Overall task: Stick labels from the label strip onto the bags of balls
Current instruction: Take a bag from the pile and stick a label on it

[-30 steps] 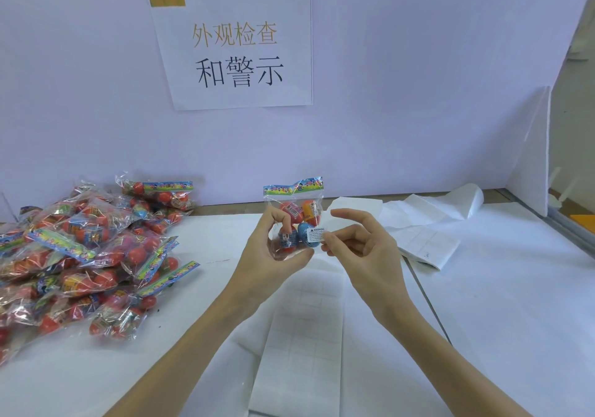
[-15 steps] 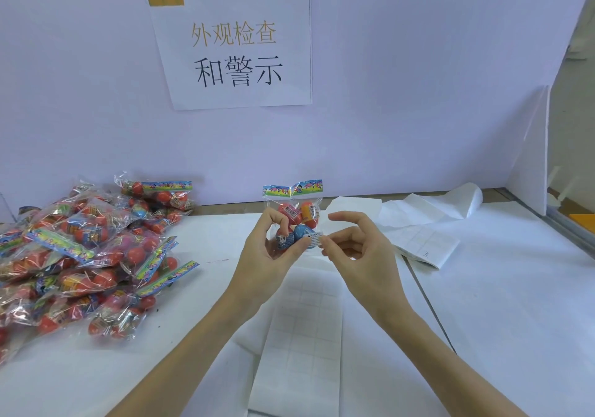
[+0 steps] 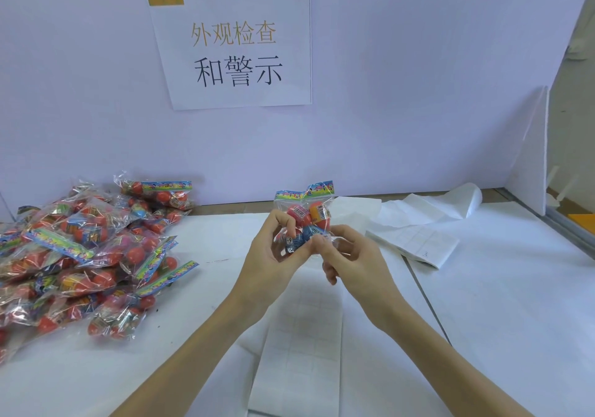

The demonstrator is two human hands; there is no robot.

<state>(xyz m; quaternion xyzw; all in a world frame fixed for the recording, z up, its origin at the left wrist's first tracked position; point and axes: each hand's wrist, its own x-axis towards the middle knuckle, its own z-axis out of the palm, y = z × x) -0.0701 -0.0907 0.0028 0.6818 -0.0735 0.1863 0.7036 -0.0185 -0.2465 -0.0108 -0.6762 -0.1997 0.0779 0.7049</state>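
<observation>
A clear bag of balls [image 3: 306,213] with a colourful header card is held upright above the table's middle. My left hand [image 3: 273,255] grips its lower left part, fingers curled round it. My right hand [image 3: 351,258] has its fingers curled against the bag's lower right, thumb pressing where a small white label sits; the label is mostly hidden by the fingers. The white label strip [image 3: 302,336] lies flat on the table under my forearms, running toward me.
A large heap of bagged balls [image 3: 80,255] covers the table's left side. Loose strip backing paper [image 3: 425,220] lies folded at the back right. A purple wall with a paper sign [image 3: 235,46] stands behind, and a white divider panel [image 3: 531,155] at the right.
My right hand has closed in from holding the label beside the bag to pressing it onto the bag's lower right. The bag has sunk slightly in my left hand.
</observation>
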